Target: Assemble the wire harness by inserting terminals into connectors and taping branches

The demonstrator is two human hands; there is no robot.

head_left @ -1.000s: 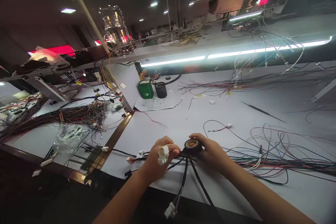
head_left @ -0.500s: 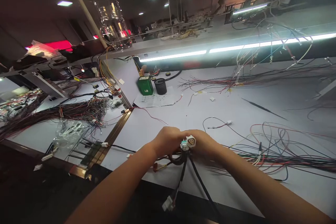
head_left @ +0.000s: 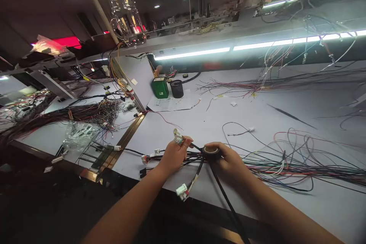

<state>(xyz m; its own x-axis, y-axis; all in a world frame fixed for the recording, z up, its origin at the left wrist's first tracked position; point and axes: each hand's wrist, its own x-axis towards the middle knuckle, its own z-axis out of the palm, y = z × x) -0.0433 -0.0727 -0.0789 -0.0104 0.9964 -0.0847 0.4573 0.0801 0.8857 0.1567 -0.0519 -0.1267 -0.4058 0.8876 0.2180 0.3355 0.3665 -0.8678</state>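
Two hands work on a wire harness with black tape

The left hand (head_left: 173,155) has its fingers closed around the black harness branch (head_left: 197,148) and its white connectors (head_left: 177,137), just above the white table (head_left: 200,122). The right hand (head_left: 228,160) grips the tape roll (head_left: 211,151), pressed against the same branch near the table's front edge

Tape roll (head_left: 212,153) in my right hand (head_left: 228,162): black, slightly glossy, w/ a pale inner core. Wire bundle (head_left: 197,156) my left hand (head_left: 171,156) grips: black smooth sleeving, white plastic connectors (head_left: 182,190) at the ends. Counter (head_left: 200,126): white, matt, smooth; brassy metal strip (head_left: 126,143) along its edge, shiny. Green box (head_left: 160,87) looks like glossy plastic. Black cup (head_left: 177,88) matt. Paper sheet (head_left: 171,103) under them.
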